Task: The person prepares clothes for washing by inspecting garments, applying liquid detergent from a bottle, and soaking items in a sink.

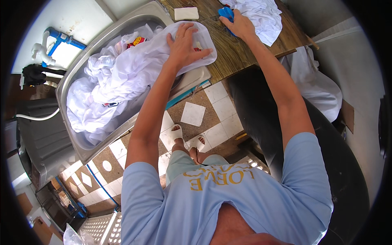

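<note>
A large white garment (130,77) with small red, yellow and dark prints lies bunched in the metal sink (65,122). One end of it is spread over the sink's right side, onto the wooden counter (232,57). My left hand (183,47) rests on that end, fingers apart and flat against the cloth. At the back of the counter my right hand (241,25) is closed around a blue scrub brush (226,14), whose underside is hidden. Just beyond it lies another crumpled white cloth (263,18). A pale bar of soap (186,13) sits between the two hands.
Blue and white pipes (61,38) run along the wall left of the sink. A grey washing machine (41,139) stands at the far left. Right of me are a black rounded object (326,163) and a hanging white bag (314,81). Patterned tiles (212,98) cover the floor.
</note>
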The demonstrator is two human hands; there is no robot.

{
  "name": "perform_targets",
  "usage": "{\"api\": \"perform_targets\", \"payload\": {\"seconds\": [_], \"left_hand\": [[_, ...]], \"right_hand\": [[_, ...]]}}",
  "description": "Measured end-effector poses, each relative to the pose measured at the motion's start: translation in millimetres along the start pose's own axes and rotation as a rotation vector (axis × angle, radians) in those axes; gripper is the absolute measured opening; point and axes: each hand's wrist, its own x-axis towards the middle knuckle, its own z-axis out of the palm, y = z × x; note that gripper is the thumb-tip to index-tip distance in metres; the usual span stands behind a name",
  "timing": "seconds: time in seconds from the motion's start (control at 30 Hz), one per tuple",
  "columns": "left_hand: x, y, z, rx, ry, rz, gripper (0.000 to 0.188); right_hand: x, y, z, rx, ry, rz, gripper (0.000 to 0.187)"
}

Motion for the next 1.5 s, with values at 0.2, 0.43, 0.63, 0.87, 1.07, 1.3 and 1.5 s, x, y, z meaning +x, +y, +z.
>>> {"api": "perform_targets", "payload": {"seconds": [0.2,0.43,0.63,0.87,1.07,1.3,1.5], "left_hand": [[-4.1,10.8,-23.5,0.060,-0.075,-0.002,0.029],[21.6,17.0,-31.1,0.119,-0.214,0.037,0.008],[108.4,-23.9,-43.0,-0.293,-0.029,0.071,0.011],[201.9,-60.2,-29.9,-0.121,0.053,-0.232,0.012],[225.9,-130.3,-18.8,0.102,-0.008,-0.315,0.017],[142.7,-12.4,-34.6,-0.078,-0.054,-0.234,0.020],[33.0,44.2,-11.1,0.180,-0.195,-0.187,0.062]], "right_hand": [[-5.6,5.8,0.0,0.017,-0.008,0.052,0.075],[-9.5,-3.9,-10.9,0.041,0.021,0.104,0.057],[-9.0,-6.6,-15.4,0.166,-0.004,0.107,0.055],[-11.3,2.9,-13.2,0.262,0.053,0.067,0.049],[-12.6,2.6,-8.3,0.338,0.064,-0.015,0.047],[-15.8,15.4,-5.3,0.381,0.084,-0.017,0.048],[-17.6,11.2,-16.6,0.472,0.061,-0.066,0.050]]}}
